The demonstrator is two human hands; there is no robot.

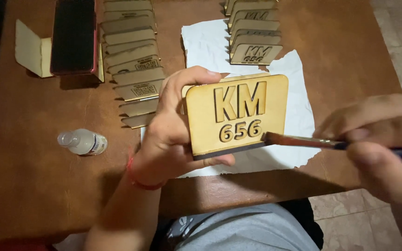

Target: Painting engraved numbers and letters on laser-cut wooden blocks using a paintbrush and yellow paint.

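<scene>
Gripping the wooden plaque [236, 115] upright in your left hand [170, 135] exposes its dark edge to the paintbrush [303, 141] your right hand [373, 139] pinches, over the paper sheet [298, 83].

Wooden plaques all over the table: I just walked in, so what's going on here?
A person's left hand holds a wooden plaque with cut-out characters upright over a torn white paper sheet. The right hand touches a thin brush to its dark lower edge. More plaques lie in rows behind; a small clear bottle lies nearby.
</scene>
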